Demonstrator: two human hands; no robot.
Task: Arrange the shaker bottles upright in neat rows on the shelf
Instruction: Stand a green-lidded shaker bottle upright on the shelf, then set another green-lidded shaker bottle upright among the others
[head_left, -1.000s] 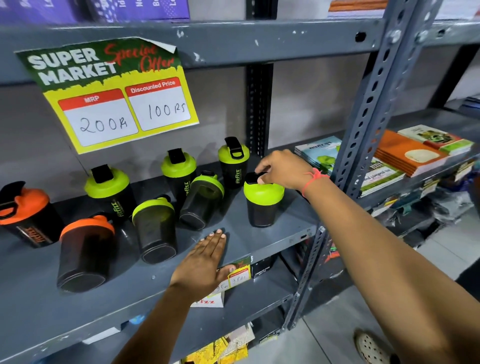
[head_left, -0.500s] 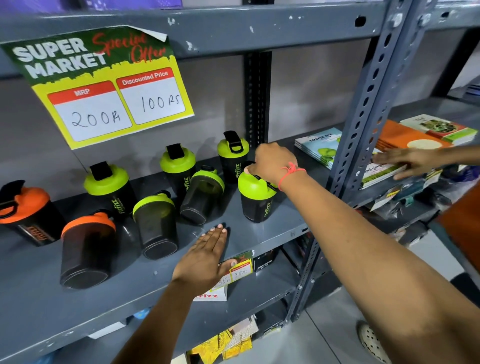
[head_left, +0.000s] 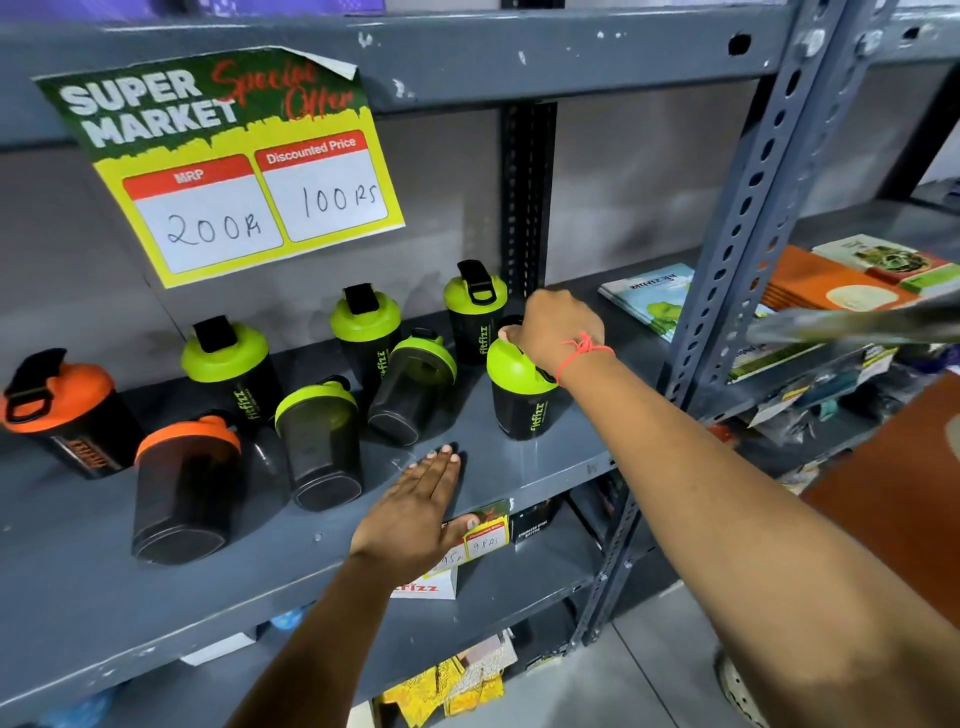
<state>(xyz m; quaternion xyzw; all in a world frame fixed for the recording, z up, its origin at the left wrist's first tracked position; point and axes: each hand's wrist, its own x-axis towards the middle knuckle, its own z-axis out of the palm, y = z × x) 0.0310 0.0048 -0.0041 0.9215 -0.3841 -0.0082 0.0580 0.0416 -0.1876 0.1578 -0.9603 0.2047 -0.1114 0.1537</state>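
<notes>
Several black shaker bottles stand or lie on the grey shelf (head_left: 519, 467). My right hand (head_left: 556, 327) grips the green lid of an upright bottle (head_left: 522, 400) at the right end. Three green-lidded bottles stand upright behind: one left (head_left: 228, 369), one middle (head_left: 366, 327), one right (head_left: 475, 306). Two green-lidded bottles (head_left: 319, 441) (head_left: 413, 389) lie tipped with their bases toward me. An orange-lidded bottle (head_left: 184, 488) lies tipped too, and another orange one (head_left: 67, 410) leans at the far left. My left hand (head_left: 415, 509) rests flat on the shelf's front edge.
A yellow price sign (head_left: 244, 166) hangs from the shelf above. A perforated upright post (head_left: 727, 270) bounds the shelf on the right, with books (head_left: 649, 296) beyond it. Another person's blurred arm (head_left: 852, 325) reaches over those books. Small price tags (head_left: 483, 535) sit under my left hand.
The bottle in my right hand has moved back and slightly right, closer to the rear row, and turned so its logo faces me. Another person's arm came in at the right.
</notes>
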